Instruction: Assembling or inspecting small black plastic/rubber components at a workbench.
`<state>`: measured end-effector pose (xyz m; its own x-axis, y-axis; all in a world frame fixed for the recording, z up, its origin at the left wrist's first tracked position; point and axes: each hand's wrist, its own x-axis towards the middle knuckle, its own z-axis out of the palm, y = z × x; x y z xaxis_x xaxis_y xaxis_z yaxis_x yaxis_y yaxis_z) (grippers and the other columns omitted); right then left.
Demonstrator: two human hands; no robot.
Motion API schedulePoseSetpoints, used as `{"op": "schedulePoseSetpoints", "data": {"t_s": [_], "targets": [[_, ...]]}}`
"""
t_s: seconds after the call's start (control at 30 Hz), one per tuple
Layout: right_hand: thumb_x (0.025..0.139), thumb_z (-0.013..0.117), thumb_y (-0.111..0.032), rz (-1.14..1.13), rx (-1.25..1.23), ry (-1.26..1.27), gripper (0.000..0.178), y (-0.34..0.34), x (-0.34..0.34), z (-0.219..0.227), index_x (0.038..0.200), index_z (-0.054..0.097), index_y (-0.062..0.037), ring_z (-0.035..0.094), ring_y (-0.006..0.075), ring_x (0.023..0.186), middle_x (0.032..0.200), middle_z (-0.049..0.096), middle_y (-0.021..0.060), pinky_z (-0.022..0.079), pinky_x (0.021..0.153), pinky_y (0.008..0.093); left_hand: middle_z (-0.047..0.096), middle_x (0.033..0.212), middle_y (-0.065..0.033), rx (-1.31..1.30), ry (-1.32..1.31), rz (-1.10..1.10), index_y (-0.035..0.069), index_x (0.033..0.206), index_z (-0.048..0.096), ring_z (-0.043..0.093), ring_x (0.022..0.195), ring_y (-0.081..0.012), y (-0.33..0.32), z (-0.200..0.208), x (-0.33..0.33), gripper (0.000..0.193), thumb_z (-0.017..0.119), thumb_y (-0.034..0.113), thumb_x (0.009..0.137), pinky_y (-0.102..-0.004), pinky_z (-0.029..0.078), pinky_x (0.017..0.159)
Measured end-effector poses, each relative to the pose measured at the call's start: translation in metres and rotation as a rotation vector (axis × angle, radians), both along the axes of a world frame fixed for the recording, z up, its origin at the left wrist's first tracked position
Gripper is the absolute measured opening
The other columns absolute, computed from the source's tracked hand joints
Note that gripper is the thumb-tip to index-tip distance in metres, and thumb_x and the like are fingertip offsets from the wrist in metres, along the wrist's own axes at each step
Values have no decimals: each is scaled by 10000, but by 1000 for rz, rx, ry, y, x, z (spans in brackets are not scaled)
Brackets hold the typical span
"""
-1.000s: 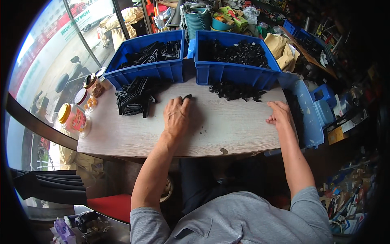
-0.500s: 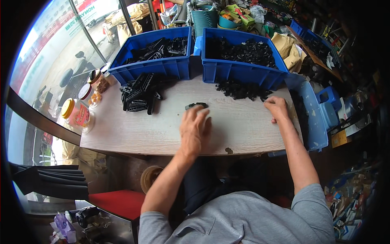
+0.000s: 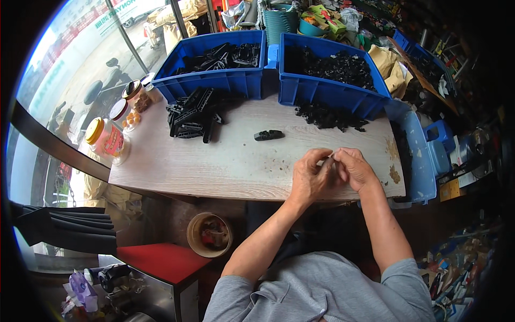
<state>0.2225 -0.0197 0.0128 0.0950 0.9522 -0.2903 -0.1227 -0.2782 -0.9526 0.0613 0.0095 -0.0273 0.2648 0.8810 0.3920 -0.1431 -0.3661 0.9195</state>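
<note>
- Black part (image 3: 269,135): lies alone on the wooden table (image 3: 214,166), about midway between left and right, clear of both piles.
- Long axis of the part: nearly left to right, slightly skewed; right end points a little to the far side, left end a little to the near side. I can't make out which end is its front.
- Part relative to fingers: farther off and to the left of both hands; no finger touches it.
- Left hand (image 3: 311,174): over the near right area of the table, reaching rightward; fingers curled and narrow, tips brought up to the other hand.
- Right hand (image 3: 354,166): just beside it on the right, thumb and forefinger drawn in narrow, pointing left. Hands meet at the fingertips.
- Between the fingertips: mostly hidden from me; I cannot say whether a small thing is held there.
- Far left of the part: pile of long black pieces (image 3: 193,115), before a blue bin (image 3: 214,83) holding similar ones.
- Far right: heap of small black bits (image 3: 327,117), before a second blue bin (image 3: 332,96) filled with more.
- Left edge of table: lidded jars, the nearest a yellow-topped jar (image 3: 104,137).
- Right edge: brown stain (image 3: 394,174) on the tabletop; pale blue crate (image 3: 421,185) beyond it.
</note>
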Motion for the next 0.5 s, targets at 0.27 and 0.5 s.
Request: {"op": "schedulePoseSetpoints", "data": {"t_s": [0.27, 0.5], "targets": [[907, 628, -261, -82, 65, 20, 235, -5, -17, -2, 922, 625, -26, 445, 115, 406, 497, 486, 20, 457, 446, 283, 681, 888, -98, -468, -242, -120, -41, 1042, 624, 673, 755, -136, 7, 3, -8, 139, 600, 73, 967, -262, 583, 676], [853, 730, -215, -99, 136, 0, 259, -7, -33, 4, 1014, 645, -32, 480, 82, 429, 633, 592, 22, 425, 427, 240, 660, 886, -90, -631, -337, -197, -36, 1002, 603, 682, 743, -160, 16, 7, -18, 155, 587, 116, 976, -285, 601, 676]]}}
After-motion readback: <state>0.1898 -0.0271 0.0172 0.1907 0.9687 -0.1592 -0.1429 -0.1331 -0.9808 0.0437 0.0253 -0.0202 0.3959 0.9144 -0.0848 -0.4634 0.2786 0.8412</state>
